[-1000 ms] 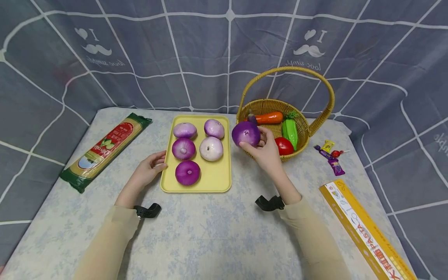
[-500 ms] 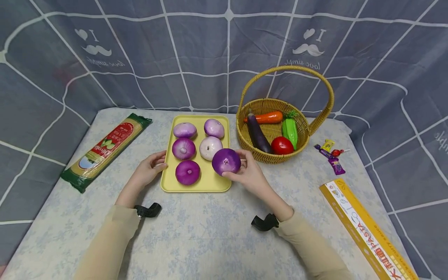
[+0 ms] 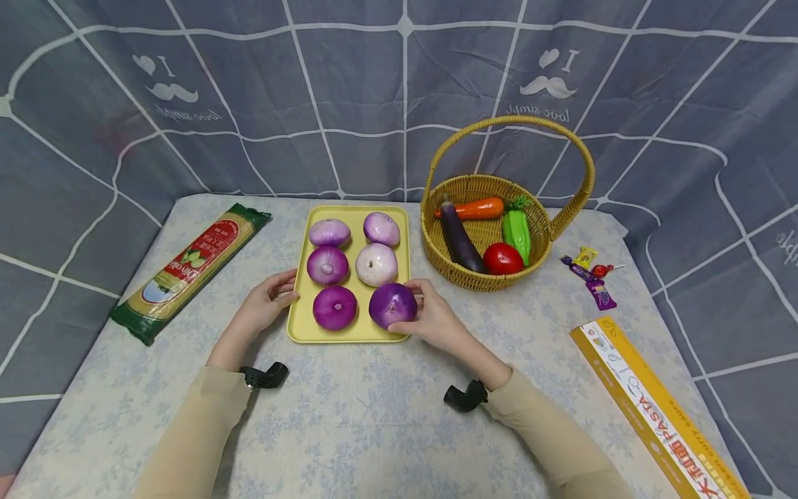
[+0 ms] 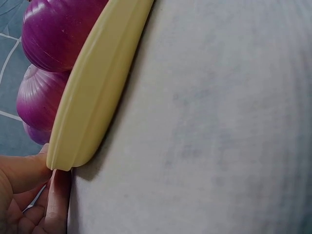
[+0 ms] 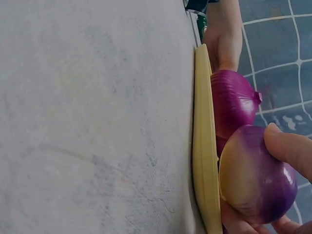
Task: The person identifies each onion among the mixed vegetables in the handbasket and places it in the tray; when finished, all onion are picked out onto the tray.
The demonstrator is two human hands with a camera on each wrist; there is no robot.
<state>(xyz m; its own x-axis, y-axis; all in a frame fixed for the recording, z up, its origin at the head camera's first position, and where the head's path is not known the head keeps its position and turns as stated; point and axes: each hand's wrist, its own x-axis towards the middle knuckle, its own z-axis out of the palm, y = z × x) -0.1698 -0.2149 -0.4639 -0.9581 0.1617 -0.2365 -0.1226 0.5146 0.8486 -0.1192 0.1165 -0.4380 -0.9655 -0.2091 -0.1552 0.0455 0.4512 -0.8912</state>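
My left hand [image 3: 264,303] pinches the left rim of a yellow tray [image 3: 346,340], its thumb on the edge in the left wrist view. Five other onions stand in two columns on the tray, among them a magenta onion [image 3: 334,308] at the front left and a whitish one [image 3: 377,265] in the right column. At the front right corner, my right hand [image 3: 439,319] holds a glossy purple onion [image 3: 389,305] between thumb and fingers. Its lower side looks pale yellow in the right wrist view, close against the tray; whether it bears on the tray I cannot tell.
Right of the tray stands a wicker basket [image 3: 449,272] with a tall handle, holding an eggplant [image 3: 460,239], carrot [image 3: 480,208], tomato [image 3: 502,258] and green vegetable [image 3: 516,234]. Wrapped candies [image 3: 592,275] and a pasta box [image 3: 657,409] lie right; a noodle pack [image 3: 190,270] lies left.
My right hand has carried the purple onion from in front of the basket leftward and down to the tray's front right corner. My left hand has stayed at the tray's rim.
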